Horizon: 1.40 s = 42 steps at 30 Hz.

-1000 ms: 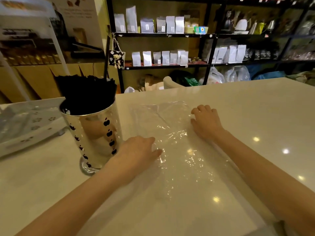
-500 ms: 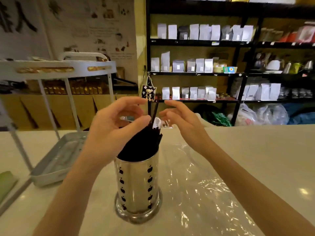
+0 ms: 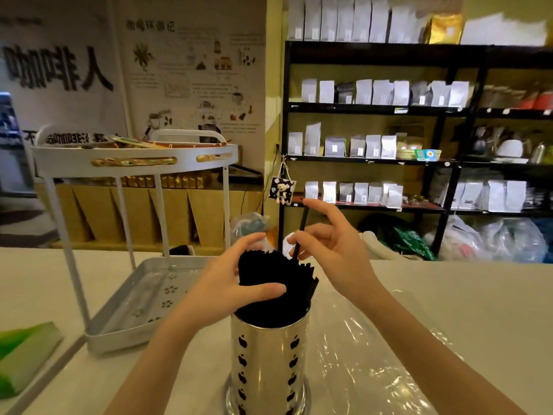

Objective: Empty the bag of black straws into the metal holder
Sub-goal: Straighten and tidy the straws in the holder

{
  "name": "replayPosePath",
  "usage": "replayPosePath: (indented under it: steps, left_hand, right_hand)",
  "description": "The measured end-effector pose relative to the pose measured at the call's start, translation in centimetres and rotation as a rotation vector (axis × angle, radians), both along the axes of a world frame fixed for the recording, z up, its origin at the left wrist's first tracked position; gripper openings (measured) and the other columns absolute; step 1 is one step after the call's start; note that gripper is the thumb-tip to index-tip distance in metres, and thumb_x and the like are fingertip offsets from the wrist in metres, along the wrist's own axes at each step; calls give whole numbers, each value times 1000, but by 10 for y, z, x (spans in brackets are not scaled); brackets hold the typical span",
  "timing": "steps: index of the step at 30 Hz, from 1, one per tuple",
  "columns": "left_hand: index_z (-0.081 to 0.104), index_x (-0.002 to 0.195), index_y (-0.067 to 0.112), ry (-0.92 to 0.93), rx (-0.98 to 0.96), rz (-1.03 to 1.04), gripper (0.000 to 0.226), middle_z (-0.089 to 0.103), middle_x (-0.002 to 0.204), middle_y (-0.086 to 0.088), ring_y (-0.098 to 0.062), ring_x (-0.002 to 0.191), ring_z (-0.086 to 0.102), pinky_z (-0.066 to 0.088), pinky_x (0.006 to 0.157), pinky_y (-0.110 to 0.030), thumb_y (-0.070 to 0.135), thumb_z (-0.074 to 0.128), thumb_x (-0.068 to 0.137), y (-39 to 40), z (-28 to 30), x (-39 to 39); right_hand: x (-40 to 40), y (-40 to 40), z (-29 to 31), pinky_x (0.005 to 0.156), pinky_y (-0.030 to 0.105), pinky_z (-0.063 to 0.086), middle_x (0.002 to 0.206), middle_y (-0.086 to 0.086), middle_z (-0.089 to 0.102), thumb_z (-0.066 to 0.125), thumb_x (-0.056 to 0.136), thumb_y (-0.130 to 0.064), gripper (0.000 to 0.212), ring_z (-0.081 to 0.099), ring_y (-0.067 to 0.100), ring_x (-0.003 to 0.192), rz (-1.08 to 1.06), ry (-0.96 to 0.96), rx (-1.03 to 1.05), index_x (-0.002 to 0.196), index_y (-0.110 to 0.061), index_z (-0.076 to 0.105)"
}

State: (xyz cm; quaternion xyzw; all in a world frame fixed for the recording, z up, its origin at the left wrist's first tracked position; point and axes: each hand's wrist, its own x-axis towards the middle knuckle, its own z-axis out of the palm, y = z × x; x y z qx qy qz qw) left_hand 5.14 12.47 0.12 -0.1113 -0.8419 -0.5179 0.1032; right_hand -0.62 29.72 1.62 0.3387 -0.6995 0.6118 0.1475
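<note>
- So the metal holder (image 3: pixel 269 363) is the landmark here, standing upright on the pale counter (image 3: pixel 449 295) right in front of the person, shiny with little black apple-shaped cutouts down its side
- The black straws (image 3: pixel 273 283) are in it, a fat bundle fanning out above the rim and leaning a bit to the right of the holder
- The bag (image 3: pixel 374 363) lies flat and see-through on the counter just right of the holder, touching or nearly touching its base, and it looks empty to me
- Left hand (image 3: pixel 236 283) is wrapped around the top of the bundle above the holder, thumb across the near side, fingers round the far side, a loose cupping hold
- Right hand (image 3: pixel 329 244) is above and right of the holder, pinching one single straw (image 3: pixel 300 235) between thumb and fingertips; that straw sticks up higher than the rest, the other fingers are spread
- My read: the tipping-out part is basically done and this is the tidy-up, getting the stragglers seated
- Next move I'd guess is steering that lone straw down into the bundle while the left hand keeps the rest from splaying; needs a gentle push, the pack looks tight
- Behind and left of the holder there's a white two-tier rack (image 3: pixel 131 163), not involved
</note>
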Motion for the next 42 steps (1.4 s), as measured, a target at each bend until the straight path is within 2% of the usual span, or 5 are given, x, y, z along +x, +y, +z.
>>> replayPosePath:
  steps: [12, 19, 27, 32, 42]
  left_hand:
    - [54, 100, 54, 269, -38, 41, 30, 59, 104, 38, 18, 101, 48, 50, 81, -17, 58, 58, 70, 8, 11, 10]
    - [66, 84, 24, 521, 199, 177, 20, 73, 76, 7, -8, 59, 64, 47, 56, -5, 30, 52, 71, -5, 28, 23]
    - [62, 101, 25, 681, 552, 292, 32, 74, 84, 10, -10, 88, 68, 55, 77, -18, 38, 54, 72, -35, 48, 29]
    - [56, 106, 29, 833, 375, 327, 35, 73, 80, 16, -7, 82, 68, 54, 80, -22, 45, 55, 76, -34, 76, 32]
    - [57, 104, 26, 688, -192, 166, 25, 67, 77, 30, -3, 80, 67, 52, 72, -11, 30, 56, 80, -9, 41, 20]
  right_hand:
    - [5, 8, 85, 72, 29, 58, 73, -5, 74, 54, 90, -2, 40, 71, 19, 73, 5, 238, -285, 126, -14, 44]
    - [-5, 15, 62, 66, 27, 59, 67, 0, 74, 56, 89, -6, 17, 72, 17, 66, -12, -106, -574, 102, -17, 54]
    - [-2, 20, 13, 69, 15, 53, 68, -10, 71, 69, 78, -15, 8, 64, 2, 70, 53, -132, 96, 73, -22, 72]
    - [1, 22, 6, 87, 30, 50, 87, -7, 72, 69, 78, -20, 9, 63, 10, 95, 56, 0, 225, 78, -27, 74]
    - [8, 45, -12, 62, 16, 52, 65, -10, 69, 70, 72, -26, 8, 62, 3, 60, 43, 0, 189, 76, -19, 70]
